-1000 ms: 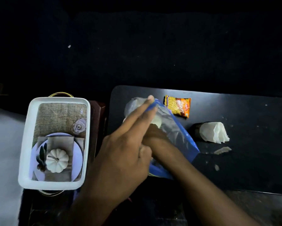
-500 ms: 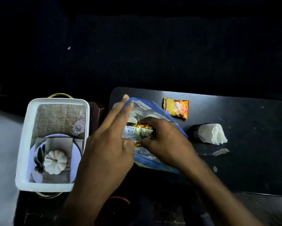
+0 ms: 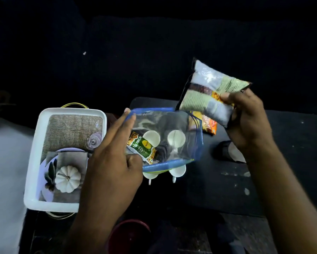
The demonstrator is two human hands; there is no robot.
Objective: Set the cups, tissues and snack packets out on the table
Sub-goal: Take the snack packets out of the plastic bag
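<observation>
At the far left a white tray (image 3: 32, 162) is sitting beside the dark table (image 3: 291, 143), with a burlap mat (image 3: 69, 131), a clear upturned glass (image 3: 93, 141) and a small white pumpkin (image 3: 67, 178) lying on a pale plate (image 3: 47, 165) in it. Just right of the tray, the left hand (image 3: 110, 167) is gripping the near left edge of a clear, blue-trimmed pouch (image 3: 198, 143), its fingers stretched along the pouch's left rim and its thumb pressing the near rim, holding the mouth wide. Inside the pouch a green and yellow snack packet (image 3: 142, 146) is lying against the left wall, and two white cups (image 3: 176, 137) are sitting side by side to its right; their bases are poking out below the near rim. Further right, an orange snack packet (image 3: 210, 124) is resting on the table, partly hidden behind the pouch and the lifted packet. Above it, the right hand (image 3: 249, 120) is pinching a larger silver and pale green snack packet (image 3: 207, 92) by its right edge, holding it tilted in the air over the table's far side. Beneath that wrist, a dark holder with white tissues (image 3: 234, 151) is lying on the table, mostly covered by the arm. A dark red bowl (image 3: 128, 233) is showing at the bottom edge.
</observation>
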